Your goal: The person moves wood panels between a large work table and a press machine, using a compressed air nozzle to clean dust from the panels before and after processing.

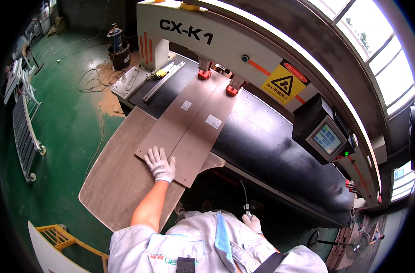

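Observation:
My left hand [161,166], in a white glove, lies flat on the near end of a long brown panel [200,141] with its fingers spread. A thin line runs lengthwise down the panel; I cannot tell whether it is a groove or a seam between two boards. A white label [213,121] is stuck on each side of that line. The panel's far end reaches two red-footed clamps [232,91] under the machine's beam. Close to my body, my gloved right hand [252,223] is closed round an air blow gun [247,210] with a thin curved nozzle.
A wood-topped side table [112,182] supports the panel's near end, beside the machine's black bed [266,136]. The white beam [234,41] arches overhead, with a control screen [326,139] at right. A metal rail [164,82] lies at the bed's far left. Cables [96,82] trail over the green floor.

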The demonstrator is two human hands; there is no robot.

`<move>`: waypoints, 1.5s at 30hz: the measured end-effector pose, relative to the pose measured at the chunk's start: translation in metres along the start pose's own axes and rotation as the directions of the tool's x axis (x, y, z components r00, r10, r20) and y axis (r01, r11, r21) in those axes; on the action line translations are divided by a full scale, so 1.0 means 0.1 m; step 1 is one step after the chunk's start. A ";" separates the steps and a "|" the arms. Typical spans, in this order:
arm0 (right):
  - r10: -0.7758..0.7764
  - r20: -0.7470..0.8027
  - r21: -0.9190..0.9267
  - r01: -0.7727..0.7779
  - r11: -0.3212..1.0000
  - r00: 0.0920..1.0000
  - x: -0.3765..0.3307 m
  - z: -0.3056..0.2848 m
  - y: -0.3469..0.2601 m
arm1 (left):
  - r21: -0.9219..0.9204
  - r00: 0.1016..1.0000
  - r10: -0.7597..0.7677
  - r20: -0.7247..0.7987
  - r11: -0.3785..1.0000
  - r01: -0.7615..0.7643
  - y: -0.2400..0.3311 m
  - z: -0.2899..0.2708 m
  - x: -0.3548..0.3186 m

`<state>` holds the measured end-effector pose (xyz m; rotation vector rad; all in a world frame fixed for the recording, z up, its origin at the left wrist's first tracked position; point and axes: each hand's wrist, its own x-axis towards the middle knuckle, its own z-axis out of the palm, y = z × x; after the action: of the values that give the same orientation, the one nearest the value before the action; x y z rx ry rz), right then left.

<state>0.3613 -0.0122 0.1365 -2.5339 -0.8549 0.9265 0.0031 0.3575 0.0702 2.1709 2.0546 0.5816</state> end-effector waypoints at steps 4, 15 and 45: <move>-0.012 0.036 0.019 0.011 1.000 0.999 0.06 -0.08 -0.40 | 0.153 0.986 -0.120 0.120 0.983 0.101 -0.08 -0.19 0.29; 0.284 -0.027 0.482 -0.236 0.844 0.958 0.00 -0.38 -0.91 | 0.255 0.892 -0.263 0.368 0.951 0.175 -0.07 -0.67 0.87; -0.142 0.482 0.209 0.044 0.977 0.864 0.53 0.21 -2.19 | -0.503 0.870 -0.061 0.489 0.795 0.339 -0.95 -0.60 1.18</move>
<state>0.2861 0.1921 0.1984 -2.0927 -0.9595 1.5830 -0.1046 0.4700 0.1185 1.5197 1.5643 0.5196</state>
